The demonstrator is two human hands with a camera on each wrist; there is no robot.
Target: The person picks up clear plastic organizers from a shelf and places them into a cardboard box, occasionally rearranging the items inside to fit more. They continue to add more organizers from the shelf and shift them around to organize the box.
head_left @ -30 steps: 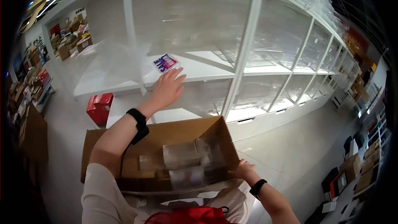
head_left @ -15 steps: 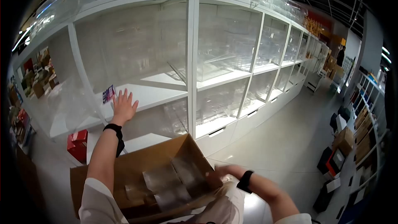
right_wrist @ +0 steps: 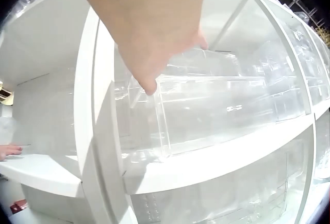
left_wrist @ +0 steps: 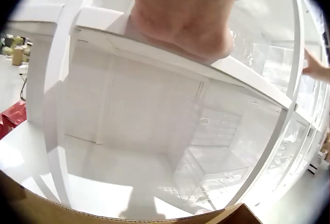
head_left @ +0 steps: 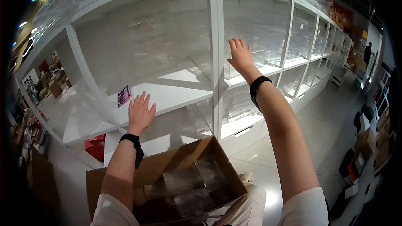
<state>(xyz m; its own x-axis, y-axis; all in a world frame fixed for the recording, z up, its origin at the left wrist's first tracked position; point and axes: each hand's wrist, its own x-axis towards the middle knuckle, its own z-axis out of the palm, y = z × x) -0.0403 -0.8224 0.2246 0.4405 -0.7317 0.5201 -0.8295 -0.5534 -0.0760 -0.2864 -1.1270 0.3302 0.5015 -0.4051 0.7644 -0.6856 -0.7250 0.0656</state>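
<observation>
Left hand (head_left: pixel 141 113) at the front edge of the white shelf (head_left: pixel 180 94), released, fingers straight, SALE card (head_left: pixel 124 96) just beside them! Below, clear containers (head_left: pixel 182 180) lie inside the cardboard box (head_left: pixel 188 154). Past the white upright (head_left: pixel 216 58), the right hand (head_left: pixel 240 56) is up, fingers extended, at a clear box (right_wrist: pixel 221 110) in the next compartment; whether it touches, I can't tell.

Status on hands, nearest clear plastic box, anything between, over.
Left hand: open, at white shelf edge. Right hand: open, at clear rectangular plastic box, contact unclear. White vertical post between hands.
</observation>
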